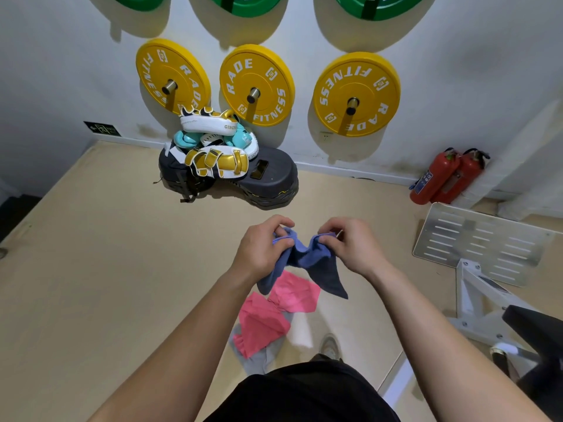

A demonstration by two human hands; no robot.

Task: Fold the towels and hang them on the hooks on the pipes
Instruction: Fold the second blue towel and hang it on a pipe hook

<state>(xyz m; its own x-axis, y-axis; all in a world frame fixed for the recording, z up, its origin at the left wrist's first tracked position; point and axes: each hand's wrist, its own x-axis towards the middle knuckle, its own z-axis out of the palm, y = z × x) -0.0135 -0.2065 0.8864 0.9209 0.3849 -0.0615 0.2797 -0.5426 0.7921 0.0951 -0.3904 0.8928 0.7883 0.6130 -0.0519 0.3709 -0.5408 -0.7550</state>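
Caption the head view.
Left hand and right hand pinch a blue cloth towel above pink cloth towels on the floor.

Three yellow weight plates (257, 86) are hung on wall pegs below green plates (246, 4). Boxing pads (213, 141) are piled on a black step platform (271, 181), beside a phone (259, 169). Two red fire extinguishers (441, 178) are stood against the wall.

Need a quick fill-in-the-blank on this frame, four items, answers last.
1. The left hand and the right hand both grip one towel, coloured ____.
2. The pink towel lies on the ____.
3. Two fire extinguishers by the wall are ____.
4. The three weight plates seen whole are ____.
Missing: blue; floor; red; yellow.
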